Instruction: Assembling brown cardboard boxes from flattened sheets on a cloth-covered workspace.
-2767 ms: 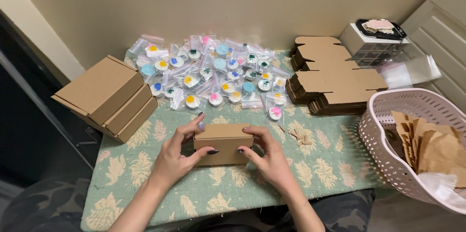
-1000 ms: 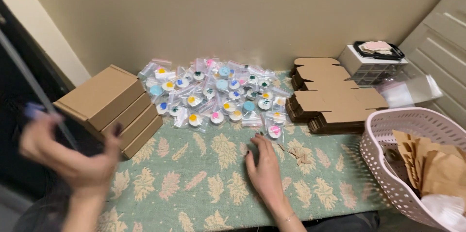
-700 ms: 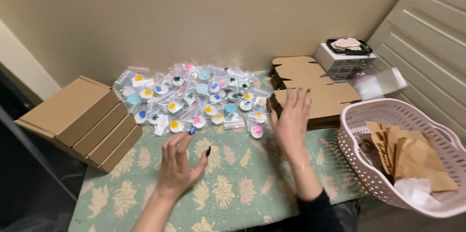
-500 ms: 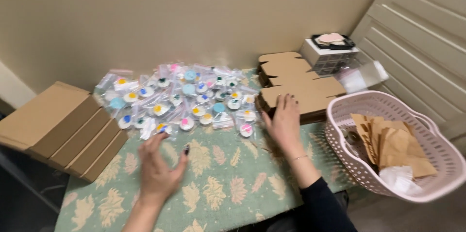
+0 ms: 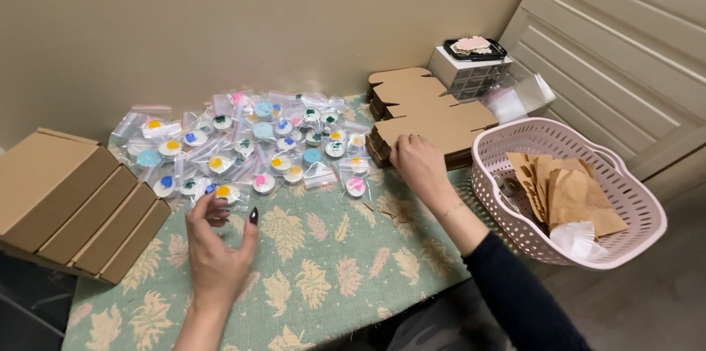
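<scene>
At three o'clock the right hand (image 5: 419, 163) rests curled fingers on the stack of flat cardboard box blanks (image 5: 430, 127), nothing gripped yet; light, stiff, creasable, best pinched at an edge; left hand (image 5: 217, 248) hovers open, empty, over the worktop (image 5: 323, 270).

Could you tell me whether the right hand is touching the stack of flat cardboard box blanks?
Touching. The head view shows the right hand with its fingers laid on the near edge of the stack of flat cardboard box blanks, no gap visible.
</scene>
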